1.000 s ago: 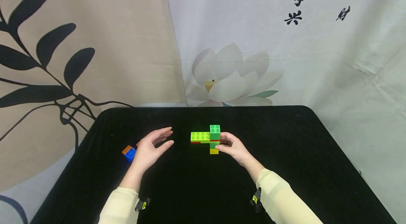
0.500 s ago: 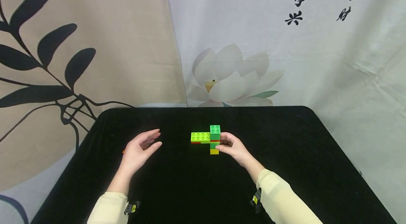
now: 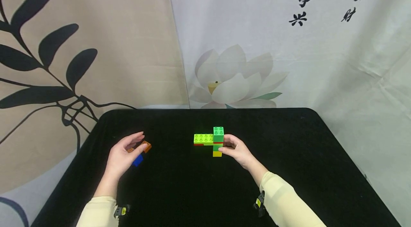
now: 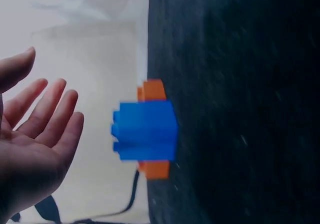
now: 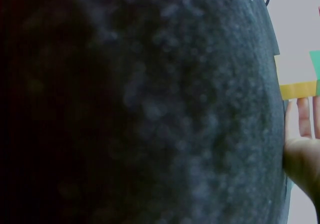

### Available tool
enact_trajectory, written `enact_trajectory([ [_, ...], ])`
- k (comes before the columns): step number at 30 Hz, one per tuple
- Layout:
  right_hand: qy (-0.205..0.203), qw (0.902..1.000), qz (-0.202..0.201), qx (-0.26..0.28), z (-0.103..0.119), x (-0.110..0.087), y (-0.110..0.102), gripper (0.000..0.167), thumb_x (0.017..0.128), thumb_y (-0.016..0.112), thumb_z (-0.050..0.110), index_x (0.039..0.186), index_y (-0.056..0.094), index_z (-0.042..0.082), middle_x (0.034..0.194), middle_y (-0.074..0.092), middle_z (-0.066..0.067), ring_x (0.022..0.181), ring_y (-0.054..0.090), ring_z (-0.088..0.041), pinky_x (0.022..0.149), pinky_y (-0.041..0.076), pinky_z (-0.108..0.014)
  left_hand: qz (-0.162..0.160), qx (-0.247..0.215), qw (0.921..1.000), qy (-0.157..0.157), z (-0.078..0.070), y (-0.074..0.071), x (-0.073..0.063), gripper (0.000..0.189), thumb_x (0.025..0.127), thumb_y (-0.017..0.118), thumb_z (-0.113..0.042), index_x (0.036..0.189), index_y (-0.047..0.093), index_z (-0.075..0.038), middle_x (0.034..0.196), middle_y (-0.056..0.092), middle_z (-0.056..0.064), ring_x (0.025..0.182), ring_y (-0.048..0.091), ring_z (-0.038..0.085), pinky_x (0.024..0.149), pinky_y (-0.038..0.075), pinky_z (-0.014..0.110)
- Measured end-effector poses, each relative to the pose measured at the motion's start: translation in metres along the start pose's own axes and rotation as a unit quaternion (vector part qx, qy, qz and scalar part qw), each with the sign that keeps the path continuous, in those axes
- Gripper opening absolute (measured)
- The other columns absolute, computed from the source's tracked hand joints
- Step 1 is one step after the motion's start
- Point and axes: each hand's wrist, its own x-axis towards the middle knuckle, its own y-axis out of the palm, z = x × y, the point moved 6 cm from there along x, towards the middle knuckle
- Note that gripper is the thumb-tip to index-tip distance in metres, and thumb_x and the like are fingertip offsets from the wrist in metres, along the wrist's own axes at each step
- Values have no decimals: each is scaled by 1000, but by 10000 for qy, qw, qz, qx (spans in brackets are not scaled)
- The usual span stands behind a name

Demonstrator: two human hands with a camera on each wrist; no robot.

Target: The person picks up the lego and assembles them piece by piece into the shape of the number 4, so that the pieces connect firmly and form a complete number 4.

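Before me a black tabletop (image 3: 199, 191) meets pale cloth (image 3: 128, 41) printed with dark leaves (image 3: 57, 43) and a lotus (image 3: 237, 73). Mid-table, my right hand (image 3: 239, 152) pinches an upright brick build (image 3: 218, 135), greens over yellow, a thin red layer between, lime arm (image 3: 203, 139) jutting left; my left hand (image 3: 120, 154), fingers relaxed, hovers just beside a blue brick (image 4: 145, 131) and orange bricks (image 4: 156, 170)

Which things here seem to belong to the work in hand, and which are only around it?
Likely part of the work:
right hand, holding the build
left hand, open near the blue brick and orange bricks

Only around it:
black table
printed backdrop
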Motion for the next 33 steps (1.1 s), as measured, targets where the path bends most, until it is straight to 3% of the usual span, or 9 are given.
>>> enact_trajectory([
  [4,-39,10000,12,5,1,0,0,42,91,71,7,129,55,-1,124,63,-15,112,58,-27,93,51,-33,126,-9,9995,-278,15,-5,-3,49,98,64,-31,138,53,-5,133,58,21,121,53,41,100,40,62],
  [10,-69,10000,19,-38,0,-1,1,41,91,70,7,129,55,-1,123,62,-16,112,58,-28,92,51,-34,636,-7,9951,-762,37,-6,-10,61,96,66,-35,145,46,-4,141,50,25,125,50,45,100,40,63],
  [15,-2,10000,-5,-89,-1,-1,0,41,92,70,8,130,55,0,124,62,-16,113,57,-29,92,51,-35,905,99,9917,-912,48,-4,-13,68,93,69,-38,145,45,-3,142,49,24,126,49,45,101,39,63],
  [23,-29,9999,-33,-91,-1,-1,0,42,91,71,8,129,55,-1,123,63,-16,111,58,-27,91,52,-33,993,295,9898,-975,61,-4,-14,54,92,73,-28,138,55,-7,133,56,24,114,57,42,92,48,59],
  [33,60,10000,-34,-51,-4,1,0,43,92,69,5,131,54,-3,125,61,-18,112,57,-29,92,51,-32,991,387,9926,-589,64,-4,-12,40,91,72,-18,129,64,-8,132,55,20,112,57,41,92,48,59],
])
